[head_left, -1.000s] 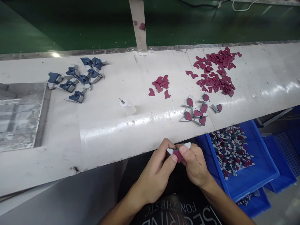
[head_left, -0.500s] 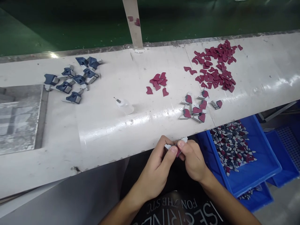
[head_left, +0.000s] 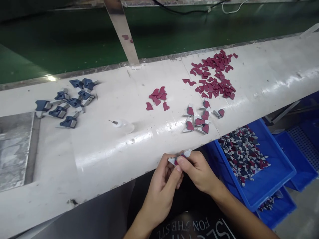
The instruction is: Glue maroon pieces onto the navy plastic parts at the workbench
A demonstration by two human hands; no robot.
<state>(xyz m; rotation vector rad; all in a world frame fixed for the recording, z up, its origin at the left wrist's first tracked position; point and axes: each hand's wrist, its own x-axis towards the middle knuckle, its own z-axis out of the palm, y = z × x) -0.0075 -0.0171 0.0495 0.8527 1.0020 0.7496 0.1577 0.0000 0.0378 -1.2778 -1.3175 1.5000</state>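
Between my hands, just off the table's front edge, is a small grey-and-maroon plastic part (head_left: pixel 171 161), partly covered by my fingers. My left hand (head_left: pixel 161 186) is closed around its left end, with the thumb near the middle. My right hand (head_left: pixel 199 171) pinches the other end, its thumb pressing on the part's face. On the table beyond lie several similar grey parts with maroon inlays (head_left: pixel 190 125). Loose maroon flat pieces (head_left: pixel 156 96) form a small cluster further left, and a larger pile of maroon pieces (head_left: pixel 216 84) lies behind.
Several blue-and-grey parts (head_left: pixel 59 112) lie at the left beside a metal plate (head_left: pixel 15 149). A small clear bottle with a needle tip (head_left: pixel 123 126) lies on the white table (head_left: pixel 104 179). Blue bins (head_left: pixel 279 166) full of finished-looking parts stand below at the right.
My view has shifted, so the table's things sit further left and lower. My right thumb has moved over the maroon face, and my left thumb has slid lower on the part.
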